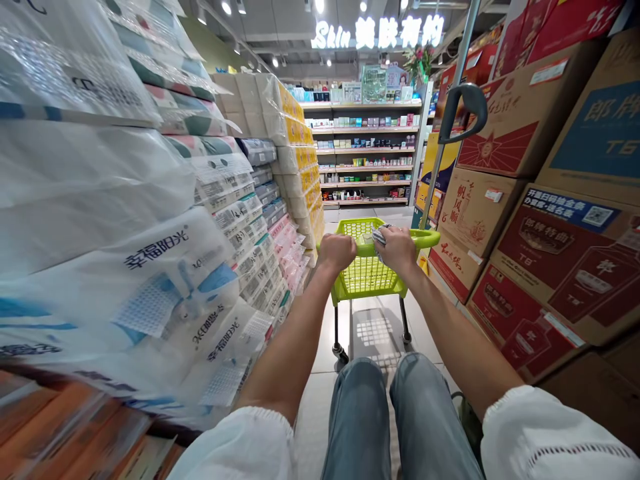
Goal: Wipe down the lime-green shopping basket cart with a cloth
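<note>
In front of me stands a lime-green shopping cart with a plastic mesh basket on dark legs and wheels. My left hand is wrapped round the left part of its handle. Toward the right side, my right hand closes on the same handle. A small crumpled grey-and-white striped thing is pinched at that hand, between fingers and handle; its kind I cannot make out. Both arms reach straight forward. Much of the basket's inside is hidden by the hands.
Stacked packs of tissue paper line the left side closely. Cardboard boxes are piled on the right, beside a metal pole with a dark grey handle. Ahead, shelves of small goods stand across the tiled aisle.
</note>
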Motion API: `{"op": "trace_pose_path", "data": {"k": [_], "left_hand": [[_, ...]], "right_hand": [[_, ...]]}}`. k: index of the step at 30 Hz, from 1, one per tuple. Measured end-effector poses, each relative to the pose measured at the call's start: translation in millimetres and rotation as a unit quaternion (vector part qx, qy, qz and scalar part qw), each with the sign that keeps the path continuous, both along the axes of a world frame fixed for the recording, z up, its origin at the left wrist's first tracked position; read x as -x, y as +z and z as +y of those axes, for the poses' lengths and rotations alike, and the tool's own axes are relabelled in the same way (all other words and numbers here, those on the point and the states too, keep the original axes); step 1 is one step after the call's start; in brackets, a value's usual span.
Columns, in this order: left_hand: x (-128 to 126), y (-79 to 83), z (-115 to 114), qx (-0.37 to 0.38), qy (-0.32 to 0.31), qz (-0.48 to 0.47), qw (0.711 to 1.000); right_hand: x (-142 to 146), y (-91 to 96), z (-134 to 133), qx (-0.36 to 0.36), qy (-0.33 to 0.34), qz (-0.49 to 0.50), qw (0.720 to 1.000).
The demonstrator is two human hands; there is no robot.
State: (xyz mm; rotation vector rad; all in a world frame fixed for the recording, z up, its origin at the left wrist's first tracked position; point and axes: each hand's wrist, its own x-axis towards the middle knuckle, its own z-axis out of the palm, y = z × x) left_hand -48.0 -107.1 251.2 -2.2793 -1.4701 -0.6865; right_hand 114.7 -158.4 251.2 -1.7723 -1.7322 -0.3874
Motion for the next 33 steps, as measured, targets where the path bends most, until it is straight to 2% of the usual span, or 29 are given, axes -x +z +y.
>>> {"op": "trace_pose_path", "data": {"k": [3, 7, 11, 15, 18, 23, 26, 29, 33], "left_hand": [[-26.0, 8.1, 0.6, -0.007, -0.037, -0.018, 0.999], [-46.7, 3.6, 4.9, 0.050, -0.024, -0.047, 0.997], [-48.6, -5.9, 4.8, 0.046, -0.019, -0.058, 0.997], [-52.0, -7.2, 0.8, 0.032, -0.018, -0.060, 0.998], [-55.4, -7.1, -0.7, 0.027, -0.014, -0.063, 0.998], [-52.7, -10.7, 2.0, 0.012, -0.020, -0.055, 0.998], [-47.9, -12.3, 3.5, -0.001, -0.025, -0.048, 0.999], [-45.0, -12.0, 3.4, -0.002, -0.030, -0.054, 0.998], [-46.7, -10.5, 2.2, 0.009, -0.031, -0.064, 0.997]], "right_hand": [[6.9, 0.5, -3.3, 0.005, 0.014, -0.004, 1.000], [-0.2, -5.0, -5.1, -0.012, 0.031, -0.004, 0.999], [-39.0, -14.4, -3.9, -0.023, -0.011, 0.034, 0.999], [-71.0, -21.2, -3.4, -0.044, -0.071, 0.061, 0.995], [-58.4, -21.0, -5.0, -0.050, -0.072, 0.076, 0.993], [-2.8, -16.2, -10.7, -0.039, -0.003, 0.029, 0.999], [4.8, -15.9, -12.6, -0.042, 0.020, 0.001, 0.999], [-17.0, -18.1, -11.1, -0.038, 0.008, 0.011, 0.999], [-56.5, -23.1, -7.8, -0.039, -0.078, 0.062, 0.994]]}}
